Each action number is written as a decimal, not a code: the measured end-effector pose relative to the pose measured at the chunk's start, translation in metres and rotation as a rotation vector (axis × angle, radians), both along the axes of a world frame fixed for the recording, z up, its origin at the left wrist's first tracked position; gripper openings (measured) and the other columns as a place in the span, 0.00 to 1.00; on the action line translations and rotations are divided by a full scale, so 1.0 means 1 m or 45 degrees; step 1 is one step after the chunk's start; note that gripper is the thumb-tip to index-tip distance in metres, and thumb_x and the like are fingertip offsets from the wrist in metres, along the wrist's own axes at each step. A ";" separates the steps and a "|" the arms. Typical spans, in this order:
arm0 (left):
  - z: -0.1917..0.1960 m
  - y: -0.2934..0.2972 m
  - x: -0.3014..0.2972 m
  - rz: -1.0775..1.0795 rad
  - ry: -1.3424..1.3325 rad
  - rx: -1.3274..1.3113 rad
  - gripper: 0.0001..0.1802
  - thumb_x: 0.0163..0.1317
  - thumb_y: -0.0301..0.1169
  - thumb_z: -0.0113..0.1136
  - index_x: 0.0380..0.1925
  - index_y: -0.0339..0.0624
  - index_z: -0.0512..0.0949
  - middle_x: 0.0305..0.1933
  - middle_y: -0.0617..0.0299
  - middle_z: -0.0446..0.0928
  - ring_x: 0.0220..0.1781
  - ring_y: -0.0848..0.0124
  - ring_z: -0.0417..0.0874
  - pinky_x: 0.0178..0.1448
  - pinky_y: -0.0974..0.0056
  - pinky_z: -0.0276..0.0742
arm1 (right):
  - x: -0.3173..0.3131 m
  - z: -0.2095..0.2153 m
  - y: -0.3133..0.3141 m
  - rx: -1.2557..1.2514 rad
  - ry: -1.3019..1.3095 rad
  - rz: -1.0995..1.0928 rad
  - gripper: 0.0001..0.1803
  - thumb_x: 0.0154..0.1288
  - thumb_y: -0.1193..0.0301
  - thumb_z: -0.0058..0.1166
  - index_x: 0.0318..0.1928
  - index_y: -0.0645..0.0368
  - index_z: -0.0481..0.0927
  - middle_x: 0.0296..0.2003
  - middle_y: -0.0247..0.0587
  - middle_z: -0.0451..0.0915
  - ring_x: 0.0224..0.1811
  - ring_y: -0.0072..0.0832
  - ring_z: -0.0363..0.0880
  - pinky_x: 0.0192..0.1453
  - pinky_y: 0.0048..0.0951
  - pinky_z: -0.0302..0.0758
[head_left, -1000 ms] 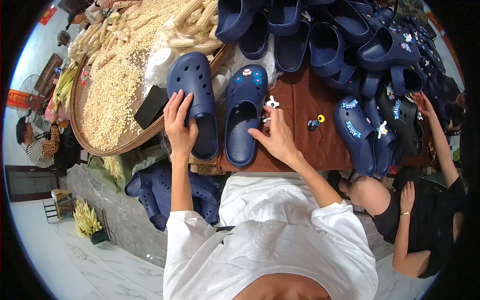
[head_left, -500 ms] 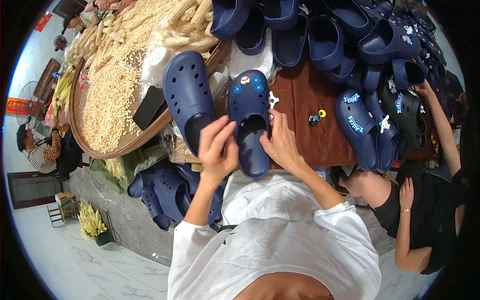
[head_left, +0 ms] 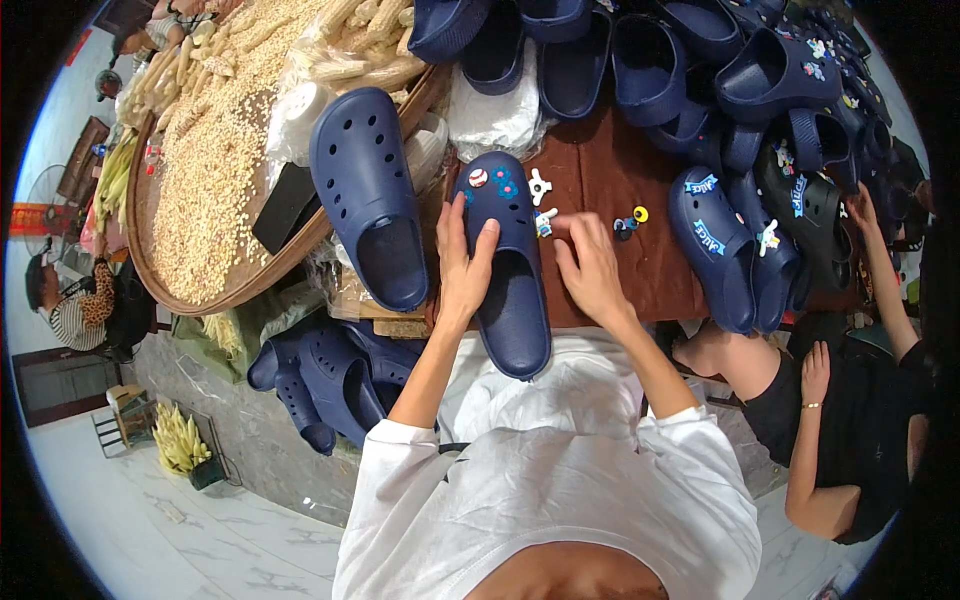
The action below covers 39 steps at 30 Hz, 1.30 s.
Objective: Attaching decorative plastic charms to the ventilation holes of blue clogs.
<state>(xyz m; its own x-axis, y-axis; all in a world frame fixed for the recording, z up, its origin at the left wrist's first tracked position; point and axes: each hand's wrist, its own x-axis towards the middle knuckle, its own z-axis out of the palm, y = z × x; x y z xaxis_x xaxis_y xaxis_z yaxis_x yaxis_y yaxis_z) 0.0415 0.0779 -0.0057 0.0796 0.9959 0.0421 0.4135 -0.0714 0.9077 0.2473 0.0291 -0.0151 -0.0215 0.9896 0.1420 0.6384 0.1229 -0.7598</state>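
Charms (head_left: 540, 185) lie on the cloth (head_left: 588, 170) between clogs (head_left: 513, 275).

Desk (head_left: 655, 303) has a brown fabric cover (head_left: 590, 160). Front: navy foam clog with baseball and flower charms (head_left: 514, 310), heel past the edge. Right of it, two small white figure charms (head_left: 540, 187), then a blue-and-yellow figure charm (head_left: 628, 224). Right side: navy foam clog with light-blue ribbon charms (head_left: 725, 265), black foam clog (head_left: 823, 215) nearby. Rear: heap of navy foam clogs (head_left: 650, 75), clear plastic bag (head_left: 495, 115).
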 end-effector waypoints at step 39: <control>0.003 0.018 0.007 -0.038 0.202 0.198 0.27 0.62 0.36 0.68 0.60 0.38 0.76 0.59 0.46 0.77 0.63 0.52 0.77 0.67 0.55 0.71 | -0.017 0.021 0.060 -0.183 -0.035 -0.201 0.37 0.55 0.45 0.71 0.44 0.63 0.66 0.32 0.54 0.78 0.33 0.47 0.82 0.38 0.45 0.78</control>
